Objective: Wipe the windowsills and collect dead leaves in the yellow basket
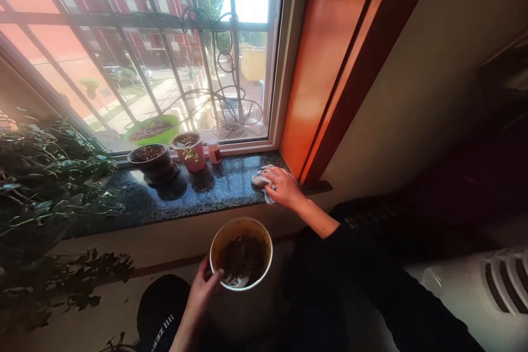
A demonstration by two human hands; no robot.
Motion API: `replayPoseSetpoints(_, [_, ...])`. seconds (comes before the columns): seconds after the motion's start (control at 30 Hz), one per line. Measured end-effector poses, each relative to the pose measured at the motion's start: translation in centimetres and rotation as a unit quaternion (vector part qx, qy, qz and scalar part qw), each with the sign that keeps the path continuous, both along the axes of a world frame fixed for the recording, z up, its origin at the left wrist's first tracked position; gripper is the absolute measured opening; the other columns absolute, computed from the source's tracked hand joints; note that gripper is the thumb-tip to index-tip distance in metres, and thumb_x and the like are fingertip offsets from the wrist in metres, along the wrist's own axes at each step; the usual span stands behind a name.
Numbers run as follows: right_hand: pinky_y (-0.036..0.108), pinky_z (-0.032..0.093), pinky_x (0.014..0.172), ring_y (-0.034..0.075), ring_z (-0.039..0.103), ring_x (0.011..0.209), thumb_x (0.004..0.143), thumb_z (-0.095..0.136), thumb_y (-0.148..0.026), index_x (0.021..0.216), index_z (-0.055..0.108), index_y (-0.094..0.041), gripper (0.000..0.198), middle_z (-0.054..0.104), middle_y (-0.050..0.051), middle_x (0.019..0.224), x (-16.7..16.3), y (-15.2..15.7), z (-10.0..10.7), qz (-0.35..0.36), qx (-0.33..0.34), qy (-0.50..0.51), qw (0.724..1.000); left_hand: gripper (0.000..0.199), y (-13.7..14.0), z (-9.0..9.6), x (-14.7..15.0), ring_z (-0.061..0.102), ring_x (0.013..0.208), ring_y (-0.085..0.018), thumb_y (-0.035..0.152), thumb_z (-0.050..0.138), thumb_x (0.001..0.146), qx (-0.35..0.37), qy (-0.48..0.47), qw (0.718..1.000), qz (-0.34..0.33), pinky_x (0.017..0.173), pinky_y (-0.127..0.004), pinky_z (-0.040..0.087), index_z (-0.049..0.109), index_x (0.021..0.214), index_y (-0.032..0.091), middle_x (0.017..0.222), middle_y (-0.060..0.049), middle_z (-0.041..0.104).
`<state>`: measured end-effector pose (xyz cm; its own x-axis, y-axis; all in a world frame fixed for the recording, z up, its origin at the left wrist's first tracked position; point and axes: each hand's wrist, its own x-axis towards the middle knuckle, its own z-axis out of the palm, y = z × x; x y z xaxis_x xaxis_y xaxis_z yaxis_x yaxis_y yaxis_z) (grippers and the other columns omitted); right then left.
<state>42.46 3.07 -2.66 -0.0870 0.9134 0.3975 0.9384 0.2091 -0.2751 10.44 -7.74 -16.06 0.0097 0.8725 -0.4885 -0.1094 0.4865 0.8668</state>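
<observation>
My right hand is closed over a crumpled pale cloth, pressing it on the dark stone windowsill near its right end. Below the sill, my left hand grips the rim of a white-edged tub, thumb over the edge. Dark brown soil-like matter lies inside the tub, with a whitish scrap near the front. Further left on the sill stand a pink pot with a small plant, a little pink bottle and a dark pot of soil.
A leafy plant spreads over the sill's left end. The barred window rises behind, a green basin outside it. An orange-brown wooden frame borders the right. A white slotted appliance stands at lower right.
</observation>
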Motion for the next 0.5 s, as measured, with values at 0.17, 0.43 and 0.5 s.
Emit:
replayPoseSetpoints(0.17, [0.046, 0.046, 0.109, 0.028, 0.056, 0.125, 0.086, 0.057, -0.020, 0.120, 0.069, -0.022, 0.036, 0.064, 0.010, 0.132, 5.9, -8.9, -0.9, 0.109, 0.044, 0.022, 0.993, 0.074, -0.2, 1.9, 1.7, 0.074, 0.088, -0.027, 0.023, 0.087, 0.064, -0.018, -0.025, 0.999, -0.010, 0.061, -0.034, 0.063, 0.058, 0.132, 0.017, 0.129, -0.018, 0.067])
replayPoseSetpoints(0.43, [0.051, 0.055, 0.096, 0.034, 0.068, 0.107, 0.085, 0.057, -0.026, 0.108, 0.070, -0.028, 0.026, 0.071, 0.011, 0.114, 12.4, -14.0, -0.6, -0.113, 0.160, 0.052, 0.979, 0.077, -0.7, 3.4, 2.3, 0.071, 0.086, -0.027, 0.029, 0.085, 0.057, 0.002, -0.043, 0.999, -0.019, 0.055, -0.031, 0.061, 0.058, 0.128, 0.016, 0.120, -0.015, 0.069])
replayPoseSetpoints(0.5, [0.050, 0.053, 0.102, 0.031, 0.066, 0.114, 0.088, 0.058, -0.028, 0.113, 0.069, -0.030, 0.027, 0.067, 0.009, 0.123, 9.3, -13.9, 0.9, -0.064, 0.152, 0.068, 0.984, 0.078, -0.7, 3.7, 2.4, 0.071, 0.085, -0.027, 0.031, 0.084, 0.057, 0.005, -0.046, 0.999, -0.026, 0.055, -0.032, 0.061, 0.058, 0.129, 0.015, 0.120, -0.015, 0.069])
